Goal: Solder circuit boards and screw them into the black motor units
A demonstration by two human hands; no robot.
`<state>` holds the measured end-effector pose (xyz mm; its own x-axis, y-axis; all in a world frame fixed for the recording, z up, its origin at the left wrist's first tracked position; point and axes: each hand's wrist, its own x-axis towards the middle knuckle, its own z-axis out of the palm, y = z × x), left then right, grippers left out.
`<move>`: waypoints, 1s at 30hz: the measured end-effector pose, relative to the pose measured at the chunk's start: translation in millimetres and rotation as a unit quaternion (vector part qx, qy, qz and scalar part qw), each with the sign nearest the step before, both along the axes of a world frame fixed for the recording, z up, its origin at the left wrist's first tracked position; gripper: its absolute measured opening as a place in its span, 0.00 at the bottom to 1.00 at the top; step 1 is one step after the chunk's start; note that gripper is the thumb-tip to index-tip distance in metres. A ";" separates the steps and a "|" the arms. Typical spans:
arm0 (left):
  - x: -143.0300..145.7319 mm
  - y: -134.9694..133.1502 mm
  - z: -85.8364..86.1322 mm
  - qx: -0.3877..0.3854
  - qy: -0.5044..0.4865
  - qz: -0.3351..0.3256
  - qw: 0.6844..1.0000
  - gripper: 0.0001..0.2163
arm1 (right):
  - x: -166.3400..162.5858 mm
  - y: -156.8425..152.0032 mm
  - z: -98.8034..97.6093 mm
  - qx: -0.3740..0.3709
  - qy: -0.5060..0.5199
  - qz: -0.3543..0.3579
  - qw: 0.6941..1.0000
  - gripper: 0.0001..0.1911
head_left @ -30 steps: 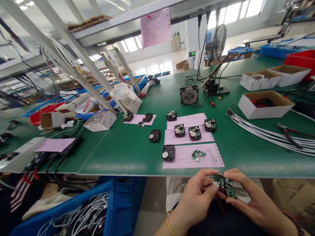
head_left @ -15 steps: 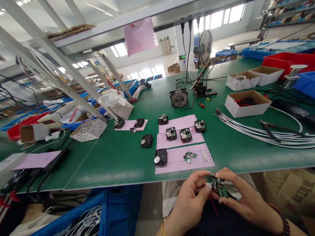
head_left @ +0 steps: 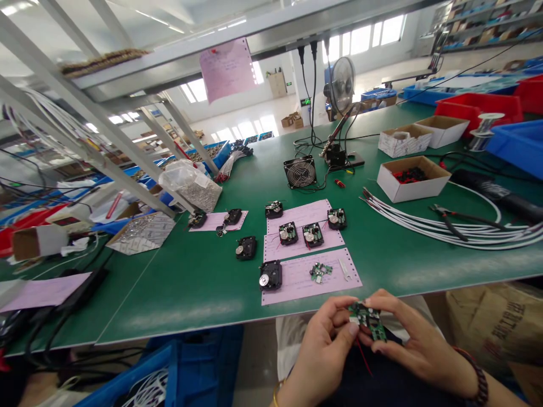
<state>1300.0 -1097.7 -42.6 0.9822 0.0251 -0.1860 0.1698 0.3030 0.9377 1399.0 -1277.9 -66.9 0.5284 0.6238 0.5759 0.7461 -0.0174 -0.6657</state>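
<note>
circuit board (head_left: 369,322) is pinched by left hand (head_left: 324,346) and right hand (head_left: 419,343), with wrench (head_left: 345,269), pink sheet (head_left: 297,287) and black housing (head_left: 274,273) beyond.

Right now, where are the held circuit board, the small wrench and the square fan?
Held circuit board (head_left: 368,320), head view: its component face.
Small wrench (head_left: 345,269), head view: its shaft.
Square fan (head_left: 301,175), head view: its grille.

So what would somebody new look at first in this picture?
Probably the small green circuit board held by the left hand and right hand at the bottom, with a thin red wire hanging below it. Next, the square black fan with a round grille, toward the back of the green table, and the curved bundle of white cables on the right.
</note>
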 end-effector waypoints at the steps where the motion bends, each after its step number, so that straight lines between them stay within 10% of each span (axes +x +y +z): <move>1: 0.1 -0.2 0.3 -0.001 0.001 0.002 1.000 0.20 | -0.1 -0.4 -0.7 -0.001 -0.001 -0.002 1.000 0.21; 30: 0.3 0.9 2.8 -0.003 0.003 0.002 1.000 0.20 | -1.0 -3.4 -8.3 -0.035 0.011 -0.012 0.999 0.21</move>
<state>1300.4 -1096.8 -39.8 0.9809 0.0284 -0.1925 0.1745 0.3094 0.9348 1398.0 -1281.4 -75.2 0.5562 0.6492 0.5189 0.7296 -0.0825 -0.6788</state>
